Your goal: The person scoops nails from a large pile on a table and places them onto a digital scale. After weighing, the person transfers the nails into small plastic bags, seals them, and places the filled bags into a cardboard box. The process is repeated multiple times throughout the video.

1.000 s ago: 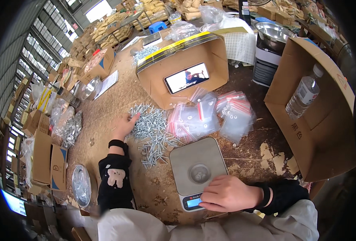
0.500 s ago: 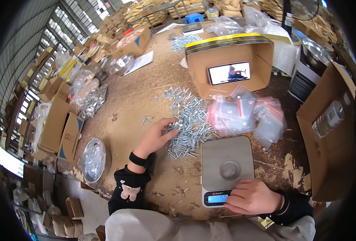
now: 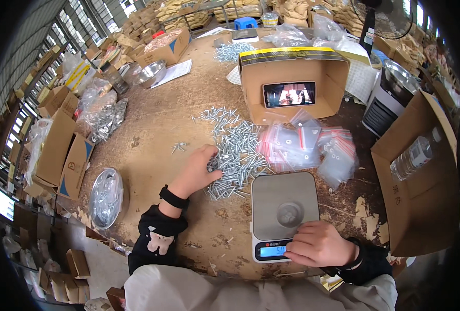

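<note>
Could skew scale (image 3: 269,194) by leaning right hand (image 3: 317,243) (can't tell if pinching) or scatter screws (image 3: 237,150) with spread left hand (image 3: 193,168).

Clear bottle (image 3: 412,158) in cardboard box (image 3: 421,217)

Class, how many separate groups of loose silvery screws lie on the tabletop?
3: a main heap by the left hand; a small cluster left of that heap; a far heap beyond the open carton. More may be hidden behind that carton.
</note>
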The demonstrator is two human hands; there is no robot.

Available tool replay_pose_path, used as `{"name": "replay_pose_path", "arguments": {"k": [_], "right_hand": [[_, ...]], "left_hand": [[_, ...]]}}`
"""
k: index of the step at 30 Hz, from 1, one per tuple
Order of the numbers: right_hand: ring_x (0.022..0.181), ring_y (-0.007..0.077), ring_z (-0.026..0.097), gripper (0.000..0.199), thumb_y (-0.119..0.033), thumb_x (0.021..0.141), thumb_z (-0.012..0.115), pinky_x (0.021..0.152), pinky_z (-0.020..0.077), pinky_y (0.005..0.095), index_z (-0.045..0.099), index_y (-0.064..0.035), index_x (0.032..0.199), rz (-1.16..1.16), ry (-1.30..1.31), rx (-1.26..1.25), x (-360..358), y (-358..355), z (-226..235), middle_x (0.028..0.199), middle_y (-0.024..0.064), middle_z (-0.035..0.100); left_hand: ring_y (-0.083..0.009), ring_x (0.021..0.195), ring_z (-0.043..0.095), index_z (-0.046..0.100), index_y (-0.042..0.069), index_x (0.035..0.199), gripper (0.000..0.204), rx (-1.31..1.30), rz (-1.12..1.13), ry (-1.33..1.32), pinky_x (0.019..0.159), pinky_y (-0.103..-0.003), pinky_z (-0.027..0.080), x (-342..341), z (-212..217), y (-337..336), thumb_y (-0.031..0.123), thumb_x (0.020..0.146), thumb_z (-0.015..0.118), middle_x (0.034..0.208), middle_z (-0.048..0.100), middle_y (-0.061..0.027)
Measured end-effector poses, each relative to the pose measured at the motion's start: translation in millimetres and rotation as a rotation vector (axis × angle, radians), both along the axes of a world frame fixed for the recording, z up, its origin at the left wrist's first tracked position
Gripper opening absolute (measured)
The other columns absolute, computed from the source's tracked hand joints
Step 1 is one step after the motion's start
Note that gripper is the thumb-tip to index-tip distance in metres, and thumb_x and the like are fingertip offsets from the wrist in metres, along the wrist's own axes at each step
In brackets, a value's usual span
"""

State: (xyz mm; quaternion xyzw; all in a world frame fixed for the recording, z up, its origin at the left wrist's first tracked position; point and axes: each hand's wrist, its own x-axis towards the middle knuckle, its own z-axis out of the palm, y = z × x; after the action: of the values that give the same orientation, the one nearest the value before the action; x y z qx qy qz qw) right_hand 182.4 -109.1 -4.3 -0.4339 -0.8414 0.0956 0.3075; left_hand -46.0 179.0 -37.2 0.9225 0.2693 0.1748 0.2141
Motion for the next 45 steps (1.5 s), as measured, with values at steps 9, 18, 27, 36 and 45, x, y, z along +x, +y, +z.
{"name": "replay_pose_path", "arguments": {"k": [9, 18, 27, 36, 45], "right_hand": [[0.06, 0.0236, 0.059, 0.014, -0.016, 0.081, 0.071, 0.058, 0.0481, 0.0348, 0.06, -0.0076, 0.078, -0.038, 0.073, 0.088, 1, 4, -2, 0.066, 0.0046, 0.056], [0.061, 0.0255, 0.06, 0.009, -0.009, 0.078, 0.071, 0.057, 0.0482, 0.0357, 0.065, -0.0076, 0.084, -0.213, 0.233, 0.145, 5, 4, 0, 0.069, 0.0052, 0.06], [0.118, 0.0381, 0.048, 0.067, -0.023, 0.074, 0.078, 0.108, 0.0299, 0.0529, 0.048, -0.0022, 0.129, -0.417, 0.149, -0.082, 4, 9, -5, 0.122, 0.0187, 0.053], [0.121, 0.0314, 0.049, 0.07, -0.021, 0.066, 0.083, 0.112, 0.0251, 0.054, 0.053, -0.0064, 0.128, -0.417, 0.154, -0.108, 6, 20, -20, 0.118, 0.0127, 0.059], [0.118, 0.0301, 0.052, 0.065, -0.021, 0.064, 0.083, 0.11, 0.0276, 0.0537, 0.057, -0.0066, 0.122, -0.434, 0.138, -0.074, 4, 19, -20, 0.114, 0.0117, 0.062]], "left_hand": [[-0.0261, 0.072, 0.059, 0.059, 0.004, 0.112, 0.037, -0.055, 0.075, -0.141, 0.068, -0.034, 0.05, -9, -1, -12, 0.007, 0.078, 0.073, 0.09, 0.062, -0.0135], [-0.0121, 0.07, 0.054, 0.061, 0.003, 0.112, 0.035, -0.113, 0.137, -0.212, 0.066, -0.026, 0.047, -11, -8, -10, 0.004, 0.08, 0.075, 0.087, 0.061, -0.0049], [-0.0086, 0.083, 0.06, 0.06, 0.0, 0.111, 0.028, -0.646, 0.097, -0.649, 0.075, -0.024, 0.05, 2, 10, -43, 0.0, 0.085, 0.071, 0.099, 0.065, -0.0021], [-0.0145, 0.096, 0.063, 0.061, 0.0, 0.11, 0.029, -0.571, -0.183, -0.407, 0.083, -0.028, 0.05, 44, 39, -135, -0.003, 0.083, 0.07, 0.104, 0.066, -0.0078], [-0.0211, 0.076, 0.064, 0.069, 0.001, 0.094, 0.014, -0.256, -0.249, -0.337, 0.07, -0.03, 0.051, 51, 42, -149, 0.004, 0.081, 0.072, 0.091, 0.067, -0.0101]]}}
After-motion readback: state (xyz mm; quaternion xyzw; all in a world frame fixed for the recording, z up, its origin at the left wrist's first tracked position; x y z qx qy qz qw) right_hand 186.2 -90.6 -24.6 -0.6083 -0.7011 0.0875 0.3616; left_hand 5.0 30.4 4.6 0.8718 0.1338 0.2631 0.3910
